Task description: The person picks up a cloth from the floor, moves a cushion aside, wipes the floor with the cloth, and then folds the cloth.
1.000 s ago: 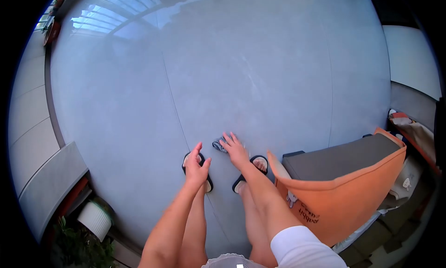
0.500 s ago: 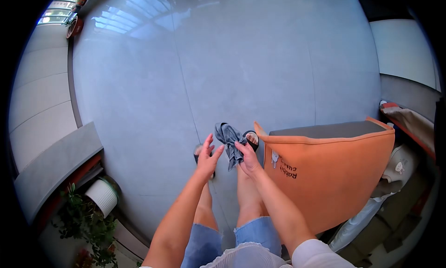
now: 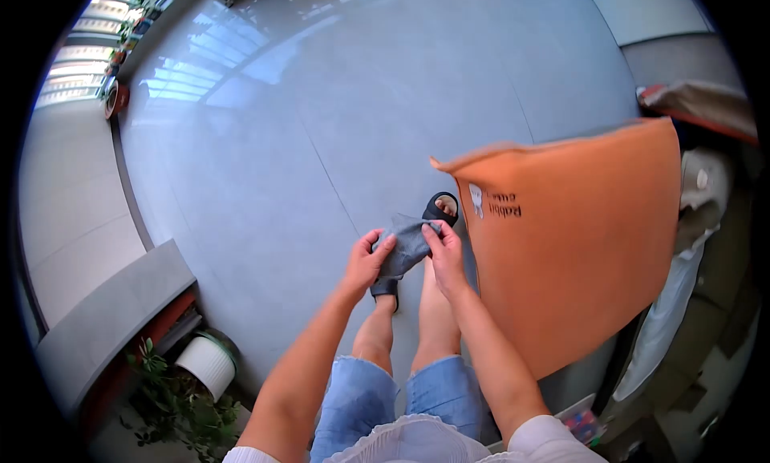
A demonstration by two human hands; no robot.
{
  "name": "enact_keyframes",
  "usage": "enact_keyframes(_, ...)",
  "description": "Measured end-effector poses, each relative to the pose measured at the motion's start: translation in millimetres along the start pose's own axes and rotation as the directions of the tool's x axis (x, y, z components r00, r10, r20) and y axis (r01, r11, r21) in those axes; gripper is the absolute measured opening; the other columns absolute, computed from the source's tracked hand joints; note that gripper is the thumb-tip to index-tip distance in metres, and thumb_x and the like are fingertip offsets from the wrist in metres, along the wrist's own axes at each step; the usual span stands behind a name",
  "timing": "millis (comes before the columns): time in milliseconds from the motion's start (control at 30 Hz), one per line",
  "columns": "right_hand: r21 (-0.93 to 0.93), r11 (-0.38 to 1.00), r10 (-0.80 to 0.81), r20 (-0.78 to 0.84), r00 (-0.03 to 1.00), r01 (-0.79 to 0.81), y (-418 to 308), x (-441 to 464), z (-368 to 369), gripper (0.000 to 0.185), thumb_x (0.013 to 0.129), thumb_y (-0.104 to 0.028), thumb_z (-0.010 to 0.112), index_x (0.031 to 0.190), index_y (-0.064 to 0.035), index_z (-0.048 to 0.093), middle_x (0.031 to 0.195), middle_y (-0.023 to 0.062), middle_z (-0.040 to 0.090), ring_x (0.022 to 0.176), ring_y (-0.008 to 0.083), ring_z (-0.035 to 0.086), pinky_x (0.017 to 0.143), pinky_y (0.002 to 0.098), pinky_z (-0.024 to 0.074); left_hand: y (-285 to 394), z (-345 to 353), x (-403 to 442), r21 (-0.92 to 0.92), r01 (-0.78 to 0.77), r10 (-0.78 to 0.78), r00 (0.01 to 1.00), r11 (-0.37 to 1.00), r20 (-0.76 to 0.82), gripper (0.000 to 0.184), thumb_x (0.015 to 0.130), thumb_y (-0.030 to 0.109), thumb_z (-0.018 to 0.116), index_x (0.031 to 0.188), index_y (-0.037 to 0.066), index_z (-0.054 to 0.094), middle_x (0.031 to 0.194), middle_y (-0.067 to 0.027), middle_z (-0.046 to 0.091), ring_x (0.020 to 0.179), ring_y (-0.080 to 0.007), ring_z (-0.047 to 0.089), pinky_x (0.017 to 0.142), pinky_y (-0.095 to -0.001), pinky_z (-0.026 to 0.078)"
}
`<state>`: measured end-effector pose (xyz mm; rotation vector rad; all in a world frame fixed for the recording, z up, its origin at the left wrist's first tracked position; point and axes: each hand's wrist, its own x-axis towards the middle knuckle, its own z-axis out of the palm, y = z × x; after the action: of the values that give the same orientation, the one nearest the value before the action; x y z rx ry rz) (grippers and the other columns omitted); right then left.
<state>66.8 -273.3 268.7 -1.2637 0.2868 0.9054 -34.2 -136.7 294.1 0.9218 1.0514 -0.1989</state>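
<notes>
Since half a second ago, our left hand (image 3: 369, 257) comes across to the grey cloth (image 3: 403, 250), which only our right hand (image 3: 446, 256) holds in the earlier frame, and the fabric goes from a hanging bunch to a partly spread piece between us. We grasp it at two sides now, thumbs on top and fingers curled beneath, left fingers on its left side, right fingers on its upper right corner. It hangs above the near part of the floor (image 3: 401, 118), in front of our dark sandals (image 3: 439, 210). Pale and glossy, this floor carries thin straight seams and, toward its far left corner, a bright, slatted reflection. Along its left edge we see a pale wall (image 3: 76, 174) with a dark skirting strip; at the far left corner stand a reddish pot (image 3: 117, 100) and more plants beside bright slats. Near the floor's left edge, closer to us, a grey ledge (image 3: 120, 315) juts out, with a white ribbed planter (image 3: 208, 365) and leafy greenery (image 3: 188, 415) just beside it. On our right, a large orange panel (image 3: 577, 246) with rabbit lettering stands near the right hand; beyond it, beige and white fabrics (image 3: 658, 327) line the floor's right edge.
</notes>
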Motion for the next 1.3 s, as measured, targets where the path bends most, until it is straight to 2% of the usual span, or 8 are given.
enact_keyframes(233,0.006,1.0,0.016,0.027,0.999,-0.016,-20.5,-83.6,-31.5,0.043,0.096,-0.035,0.064,0.13,-0.0115,0.053,0.116,-0.0011,0.057,0.102,0.0062,0.053,0.083,0.025,0.0446,-17.7,16.3,-59.8,-0.248,0.235,-0.165,0.949,0.94,0.269,0.042,0.104,0.042,0.046,0.118,0.006,0.061,0.109,-0.0034,0.067,0.095,-0.0118,0.062,0.084,-0.0287,0.051)
enact_keyframes(267,0.032,0.977,0.207,0.094,0.974,-0.211,-32.4,-98.7,-39.0,0.051,0.095,-0.043,0.064,0.134,-0.013,0.051,0.129,-0.0001,0.052,0.113,0.008,0.05,0.087,0.0329,0.047,-20.6,23.7,-68.4,-0.223,0.222,-0.155,0.946,0.949,0.283,0.043,0.104,0.043,0.044,0.119,0.006,0.061,0.109,-0.004,0.066,0.095,-0.0126,0.062,0.084,-0.0297,0.052)
enact_keyframes(367,0.15,0.927,0.311,0.21,0.927,-0.345,-32.4,-130.9,-59.5,0.048,0.091,-0.036,0.071,0.126,-0.0052,0.057,0.114,0.0026,0.064,0.103,0.0134,0.061,0.087,0.0322,0.0519,-40.5,42.9,-78.8,-0.095,0.224,-0.177,0.918,0.97,0.354,0.042,0.104,0.042,0.045,0.123,0.007,0.058,0.116,-0.0045,0.063,0.107,-0.0129,0.057,0.094,-0.0302,0.046)
enact_keyframes(600,0.514,0.855,0.17,-0.165,0.971,-0.062,-7.4,-226.0,-144.1,0.033,0.094,-0.033,0.068,0.11,-0.0046,0.064,0.101,0.0015,0.067,0.092,0.0108,0.064,0.08,0.0264,0.0517,-99.1,143.1,-153.0,0.308,-0.086,0.003,0.965,0.948,0.261,0.049,0.101,0.035,0.054,0.143,0.011,0.044,0.135,-0.007,0.052,0.127,-0.0167,0.043,0.11,-0.0322,0.03)
enact_keyframes(767,0.389,0.92,0.081,-0.317,0.945,0.052,3.0,-310.1,-231.5,0.033,0.095,-0.034,0.067,0.11,-0.0045,0.066,0.102,0.0004,0.066,0.093,0.0081,0.06,0.082,0.0249,0.0493,-189.3,232.7,-208.0,0.243,0.148,-0.231,0.904,0.959,0.36,0.055,0.1,0.029,0.06,0.147,0.011,0.038,0.132,-0.0076,0.055,0.119,-0.0146,0.054,0.099,-0.0264,0.045)
enact_keyframes(900,0.572,0.803,-0.009,-0.267,0.964,0.166,-1.8,-367.8,-315.8,0.031,0.093,-0.029,0.068,0.114,-0.0063,0.063,0.105,0.0006,0.066,0.096,0.0104,0.062,0.084,0.026,0.0496,-253.9,322.7,-239.2,0.091,0.343,-0.345,0.815,0.935,0.466,0.053,0.105,0.033,0.045,0.153,0.014,0.029,0.146,-0.0102,0.043,0.134,-0.0195,0.042,0.11,-0.0327,0.037)
enact_keyframes(1033,0.423,0.897,0.063,-0.414,0.908,0.131,-37.7,-420.5,-422.4,0.029,0.089,-0.022,0.071,0.11,-0.0049,0.063,0.1,0.0031,0.067,0.09,0.0133,0.065,0.08,0.0279,0.0523,-304.8,420.5,-265.8,0.324,0.08,-0.258,0.79,0.943,0.556,0.054,0.106,0.035,0.042,0.153,0.013,0.028,0.148,-0.0105,0.041,0.136,-0.0202,0.04,0.113,-0.0302,0.031)
enact_keyframes(1300,0.577,0.758,0.012,-0.478,0.878,0.304,-110.3,-433.0,-550.5,0.018,0.089,-0.019,0.066,0.102,-0.0063,0.064,0.095,0.0049,0.069,0.085,0.018,0.068,0.073,0.0349,0.0562,-316.6,535.0,-274.6,0.301,0.177,-0.318,0.792,0.937,0.521,0.049,0.104,0.032,0.049,0.15,0.019,0.037,0.139,0.0052,0.049,0.109,-0.0088,0.051,0.091,-0.0308,0.045)
